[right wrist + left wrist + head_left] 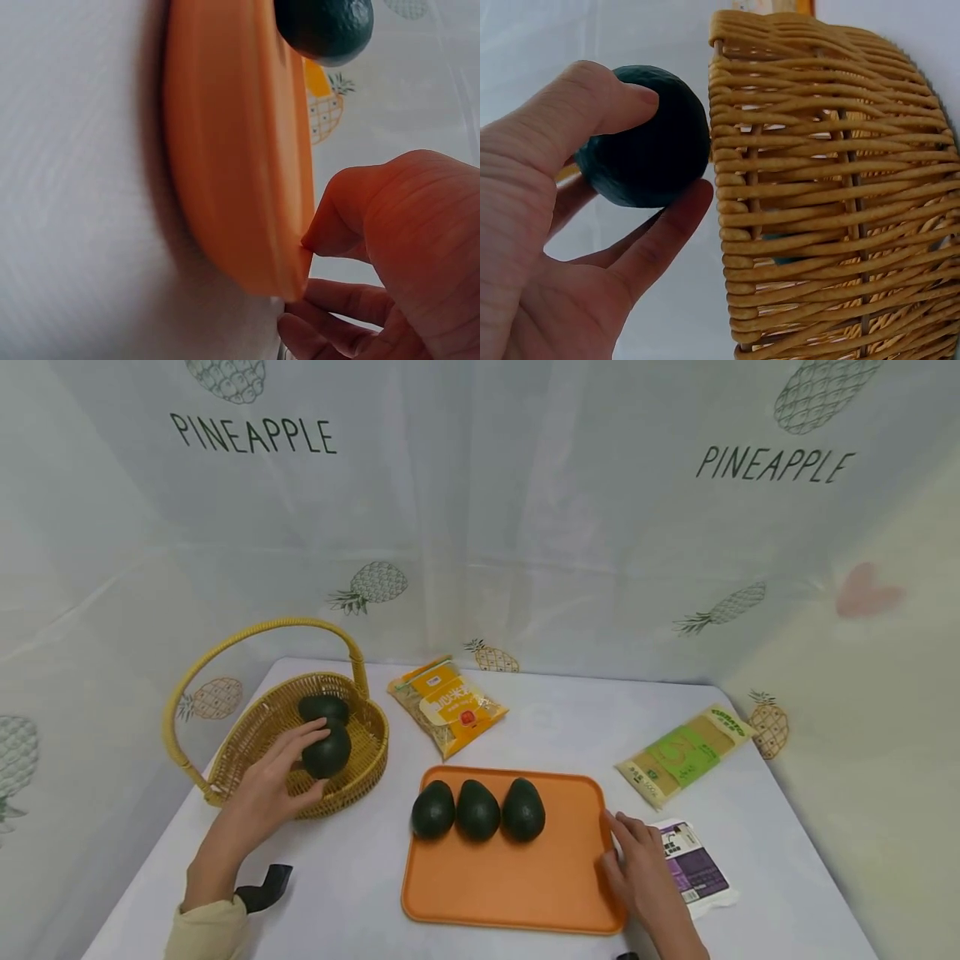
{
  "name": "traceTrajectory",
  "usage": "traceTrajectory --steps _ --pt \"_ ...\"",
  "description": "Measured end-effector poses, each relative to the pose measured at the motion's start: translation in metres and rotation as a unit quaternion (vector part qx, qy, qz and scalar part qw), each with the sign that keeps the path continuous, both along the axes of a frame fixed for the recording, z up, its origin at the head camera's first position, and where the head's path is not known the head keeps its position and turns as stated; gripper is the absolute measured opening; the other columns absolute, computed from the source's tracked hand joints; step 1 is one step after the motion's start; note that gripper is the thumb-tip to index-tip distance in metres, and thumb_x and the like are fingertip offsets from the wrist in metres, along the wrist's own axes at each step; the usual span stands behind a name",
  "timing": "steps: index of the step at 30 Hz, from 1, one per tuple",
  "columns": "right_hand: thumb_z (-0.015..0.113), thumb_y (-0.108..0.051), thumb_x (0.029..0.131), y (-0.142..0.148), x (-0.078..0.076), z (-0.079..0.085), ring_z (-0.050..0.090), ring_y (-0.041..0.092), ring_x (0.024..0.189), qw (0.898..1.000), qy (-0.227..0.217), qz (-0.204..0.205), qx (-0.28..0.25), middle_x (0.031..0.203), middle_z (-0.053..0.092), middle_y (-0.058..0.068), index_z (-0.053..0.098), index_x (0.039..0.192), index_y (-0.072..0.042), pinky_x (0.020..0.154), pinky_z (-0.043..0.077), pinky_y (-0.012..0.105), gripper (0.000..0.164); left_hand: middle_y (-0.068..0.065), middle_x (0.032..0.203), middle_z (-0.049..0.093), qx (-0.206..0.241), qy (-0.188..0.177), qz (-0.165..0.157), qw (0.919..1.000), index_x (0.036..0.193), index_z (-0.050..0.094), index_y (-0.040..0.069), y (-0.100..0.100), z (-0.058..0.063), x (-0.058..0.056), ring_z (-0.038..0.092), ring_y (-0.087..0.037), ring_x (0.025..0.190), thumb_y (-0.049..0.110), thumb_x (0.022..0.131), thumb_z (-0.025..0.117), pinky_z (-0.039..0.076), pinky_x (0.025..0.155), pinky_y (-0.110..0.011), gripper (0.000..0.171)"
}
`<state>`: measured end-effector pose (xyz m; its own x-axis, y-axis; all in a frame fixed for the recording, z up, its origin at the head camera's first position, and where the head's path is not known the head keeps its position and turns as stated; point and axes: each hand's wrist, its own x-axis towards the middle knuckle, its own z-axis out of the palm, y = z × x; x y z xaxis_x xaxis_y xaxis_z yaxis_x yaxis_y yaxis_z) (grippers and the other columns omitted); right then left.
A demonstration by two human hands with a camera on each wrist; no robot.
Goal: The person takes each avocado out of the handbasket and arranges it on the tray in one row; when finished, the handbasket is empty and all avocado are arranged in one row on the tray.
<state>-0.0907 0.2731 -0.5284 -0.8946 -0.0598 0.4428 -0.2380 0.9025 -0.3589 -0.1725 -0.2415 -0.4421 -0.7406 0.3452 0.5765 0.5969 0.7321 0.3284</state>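
In the head view my left hand point(266, 785) grips a dark green avocado point(327, 754) over the yellow wicker basket point(251, 739). The left wrist view shows the thumb on one side of this avocado point(649, 142) and the fingers on the other, at the level of the basket's rim point(720, 187). Another avocado point(315, 703) lies inside the basket, partly hidden. At the right edge of an orange tray point(517, 889), my right hand point(641, 868) pinches the rim, thumb on top and fingers outside. Three avocados point(477, 811) stand in a row along the tray's back left part.
A yellow grain packet point(450, 706) lies behind the tray. To the right are a noodle packet point(686, 756) with a green band and a purple-and-white packet point(693, 868), partly behind my right hand. The basket's tall handle point(258, 627) arches up. A printed curtain point(480, 510) hangs behind the table.
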Motion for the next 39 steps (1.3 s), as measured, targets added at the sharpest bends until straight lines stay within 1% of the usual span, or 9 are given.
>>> traceTrajectory --steps 2,5,8,12,16,20,25,33,39 --pt "0.073 0.006 0.081 -0.001 0.0 -0.001 0.061 0.043 0.107 1.0 -0.004 0.001 0.001 0.126 0.071 0.027 0.072 0.133 0.001 0.088 0.052 0.058 0.053 -0.018 0.149 0.06 0.002 0.007 -0.006 0.9999 0.145 0.06 0.003 0.001 -0.001 0.001 0.067 -0.018 0.089 -0.01 0.064 0.093 0.05 0.074 -0.004 0.089" --pt "0.072 0.006 0.081 -0.001 0.001 -0.001 0.061 0.042 0.108 1.0 -0.016 -0.001 0.001 0.127 0.071 0.027 0.072 0.134 0.001 0.089 0.052 0.058 0.053 -0.018 0.15 0.061 0.006 0.011 -0.013 0.9998 0.146 0.06 0.003 0.001 -0.002 0.001 0.068 -0.021 0.102 -0.01 0.065 0.092 0.048 0.082 0.001 0.087" --pt "0.073 0.005 0.082 -0.002 0.002 -0.001 0.06 0.042 0.11 1.0 -0.03 -0.003 0.001 0.129 0.07 0.028 0.071 0.135 0.001 0.09 0.053 0.059 0.053 -0.017 0.151 0.06 0.013 0.006 -0.026 0.9995 0.148 0.059 0.004 0.002 -0.004 0.001 0.061 -0.007 0.129 -0.009 0.067 0.091 0.042 0.097 0.003 0.088" --pt "0.073 0.005 0.082 -0.003 0.002 -0.002 0.061 0.042 0.11 1.0 -0.026 0.002 0.004 0.129 0.07 0.028 0.071 0.136 0.001 0.091 0.053 0.059 0.054 -0.019 0.151 0.059 0.022 0.001 -0.048 0.9986 0.148 0.059 0.003 0.006 -0.007 0.001 0.046 0.008 0.144 -0.008 0.068 0.09 0.034 0.108 0.003 0.086" --pt "0.073 0.006 0.081 -0.003 0.0 -0.002 0.061 0.042 0.109 1.0 -0.014 0.006 0.005 0.129 0.07 0.027 0.071 0.135 0.001 0.09 0.052 0.058 0.054 -0.018 0.152 0.059 0.014 0.002 -0.037 0.9992 0.145 0.064 0.01 0.012 -0.005 0.001 0.059 -0.015 0.138 -0.005 0.071 0.09 0.036 0.103 0.003 0.08" --pt "0.073 0.007 0.081 -0.004 -0.001 -0.003 0.061 0.042 0.109 1.0 -0.009 0.007 0.005 0.128 0.07 0.027 0.072 0.134 0.002 0.09 0.052 0.057 0.053 -0.018 0.152 0.058 0.006 0.004 -0.024 0.9997 0.139 0.071 0.017 0.015 -0.002 0.002 0.062 -0.033 0.128 -0.005 0.073 0.09 0.04 0.093 0.0 0.073" --pt "0.073 0.006 0.081 -0.003 -0.002 -0.003 0.061 0.043 0.108 1.0 -0.01 0.01 0.006 0.127 0.07 0.028 0.071 0.134 0.002 0.09 0.052 0.058 0.053 -0.019 0.152 0.057 0.013 0.003 -0.027 0.9995 0.135 0.074 0.017 0.015 -0.004 0.003 0.061 -0.033 0.127 -0.006 0.071 0.09 0.036 0.1 0.002 0.069" --pt "0.075 0.007 0.08 0.002 -0.001 0.001 0.061 0.044 0.107 1.0 -0.014 0.014 0.009 0.127 0.07 0.028 0.072 0.133 0.003 0.089 0.052 0.058 0.053 -0.021 0.154 0.055 0.029 -0.007 -0.048 0.9984 0.138 0.071 0.015 0.02 -0.012 0.001 0.06 -0.035 0.129 -0.004 0.074 0.091 0.031 0.109 0.002 0.07" --pt "0.077 0.005 0.083 0.005 -0.001 0.005 0.061 0.042 0.11 0.999 -0.04 0.015 0.011 0.13 0.069 0.027 0.07 0.135 0.002 0.09 0.053 0.06 0.053 -0.02 0.156 0.054 0.038 -0.013 -0.072 0.9966 0.14 0.07 0.016 0.031 -0.011 -0.005 0.057 -0.037 0.136 -0.005 0.075 0.091 0.032 0.111 0.001 0.072"
